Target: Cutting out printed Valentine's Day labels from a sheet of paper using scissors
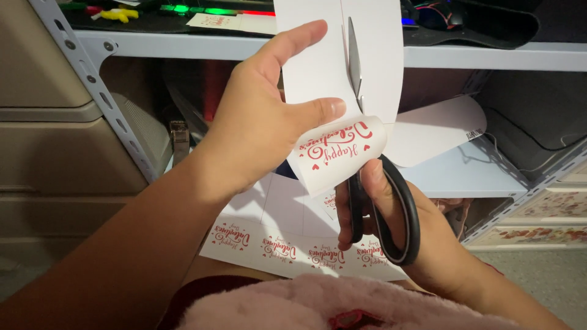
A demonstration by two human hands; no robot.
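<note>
My left hand [266,116] pinches a white paper sheet [318,67] held upright, thumb pressed on its curled lower flap that carries red printed lettering and hearts. My right hand [391,211] grips black-handled scissors [385,208], fingers through the loops. The metal blades [354,61] point upward and stand in a vertical cut through the sheet. A strip of paper with the same red printed designs [287,247] lies on my lap below both hands.
A grey metal shelf rack [483,58] stands in front, with a slanted perforated upright [92,85] at left. A beige cabinet [43,122] is at far left. Patterned drawers [538,220] sit at lower right. Pink fluffy fabric [318,305] covers my lap.
</note>
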